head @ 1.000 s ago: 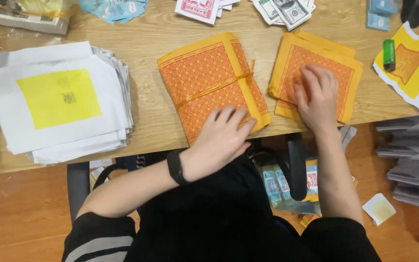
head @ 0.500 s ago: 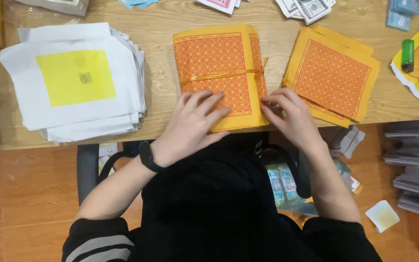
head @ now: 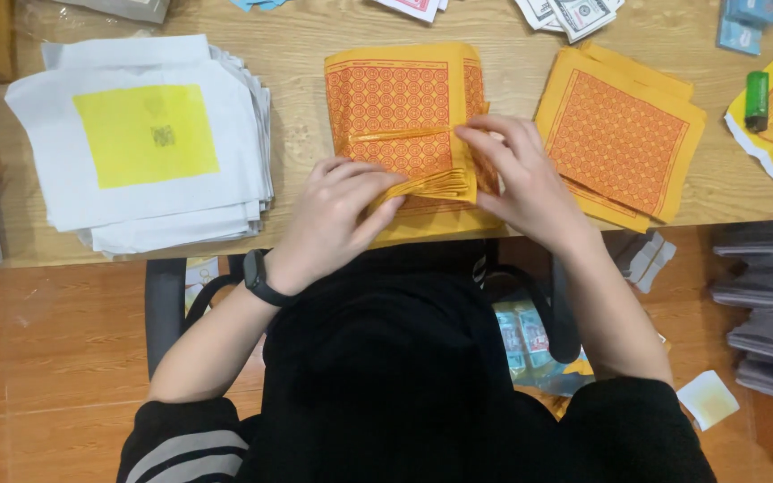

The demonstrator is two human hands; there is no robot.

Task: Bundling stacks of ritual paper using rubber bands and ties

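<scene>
2 hands (head: 431,192) on orange paper stack (head: 395,107)

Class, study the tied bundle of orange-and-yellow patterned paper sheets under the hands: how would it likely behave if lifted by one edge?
The tied bundle of orange-and-yellow patterned paper sheets would probably droop: its near edge already fans into thin leaves between the left hand and right hand. The thin yellow band across it should keep sheets from scattering, though loose edges may splay.
</scene>
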